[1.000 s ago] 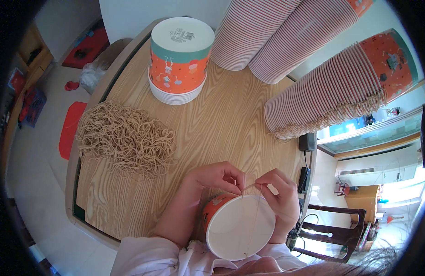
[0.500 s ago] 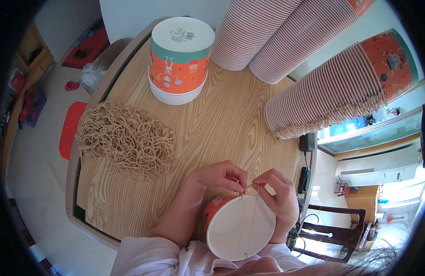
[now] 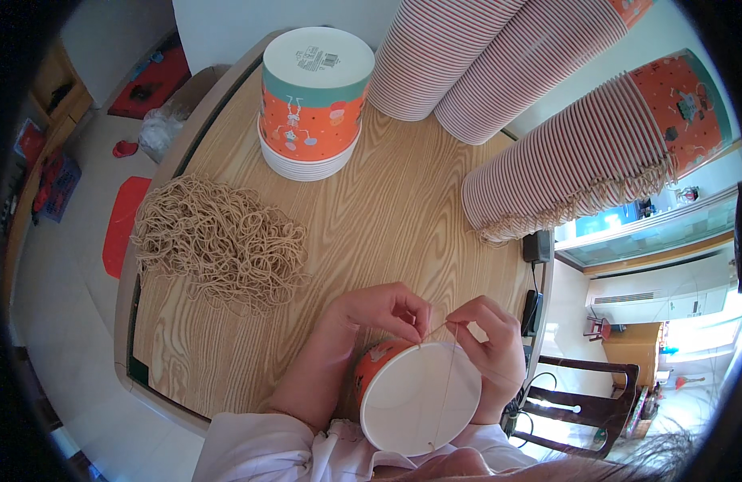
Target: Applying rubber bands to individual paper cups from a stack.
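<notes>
Across the wooden table (image 3: 403, 217) I see, along its far edge and far right corner, three long stacks of nested paper cups (image 3: 580, 169) lying on their sides. Near the far left corner stands an upside-down orange and teal cup stack (image 3: 314, 104). Toward the left edge lies a heap of tan string loops (image 3: 214, 241). At the near edge sits the orange paper bucket (image 3: 419, 398), mouth toward me. My left hand (image 3: 379, 309) and right hand (image 3: 491, 345) each pinch a thin string (image 3: 447, 377) at its rim, fingers closed on it.
</notes>
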`<state>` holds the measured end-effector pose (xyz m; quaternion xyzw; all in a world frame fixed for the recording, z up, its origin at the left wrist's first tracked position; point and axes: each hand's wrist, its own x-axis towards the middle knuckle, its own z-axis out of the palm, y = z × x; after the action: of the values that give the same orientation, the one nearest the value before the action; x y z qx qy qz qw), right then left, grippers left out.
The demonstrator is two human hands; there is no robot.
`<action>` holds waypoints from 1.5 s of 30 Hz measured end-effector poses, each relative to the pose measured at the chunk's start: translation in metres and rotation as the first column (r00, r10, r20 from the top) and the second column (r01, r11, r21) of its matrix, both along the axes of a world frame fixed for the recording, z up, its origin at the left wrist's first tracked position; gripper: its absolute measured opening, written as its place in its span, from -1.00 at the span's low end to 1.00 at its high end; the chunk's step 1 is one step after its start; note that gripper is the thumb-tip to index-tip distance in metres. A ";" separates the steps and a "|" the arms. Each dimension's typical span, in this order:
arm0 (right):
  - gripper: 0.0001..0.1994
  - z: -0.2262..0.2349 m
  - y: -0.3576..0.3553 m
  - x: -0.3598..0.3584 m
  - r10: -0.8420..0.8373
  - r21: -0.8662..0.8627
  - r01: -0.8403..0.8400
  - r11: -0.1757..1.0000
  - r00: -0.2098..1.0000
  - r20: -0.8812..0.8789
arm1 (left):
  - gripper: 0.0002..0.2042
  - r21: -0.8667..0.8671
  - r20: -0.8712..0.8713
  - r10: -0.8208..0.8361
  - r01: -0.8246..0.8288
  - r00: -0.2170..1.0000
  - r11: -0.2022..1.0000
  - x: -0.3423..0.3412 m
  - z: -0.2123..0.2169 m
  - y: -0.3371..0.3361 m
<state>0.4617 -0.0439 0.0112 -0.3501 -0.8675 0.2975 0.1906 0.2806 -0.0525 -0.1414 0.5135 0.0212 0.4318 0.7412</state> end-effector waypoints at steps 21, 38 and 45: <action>-0.87 -0.001 0.000 0.002 -0.010 0.002 0.010 1.000 1.000 0.017 | -0.92 0.018 -0.029 0.028 -0.027 0.999 0.999 -0.003 0.000 0.001; -0.86 0.000 0.000 -0.002 -0.019 0.029 0.019 0.999 1.000 0.010 | -0.92 -0.017 -0.128 0.021 -0.024 0.991 1.000 -0.002 -0.008 0.001; -0.88 0.001 0.000 0.001 0.002 0.017 -0.002 1.000 1.000 0.016 | -0.92 -0.001 -0.183 -0.008 0.008 0.983 1.000 -0.002 -0.010 0.001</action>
<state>0.4625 -0.0441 0.0118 -0.3500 -0.8719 0.2875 0.1861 0.2786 -0.0518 -0.1516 0.5511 0.0871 0.3800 0.7378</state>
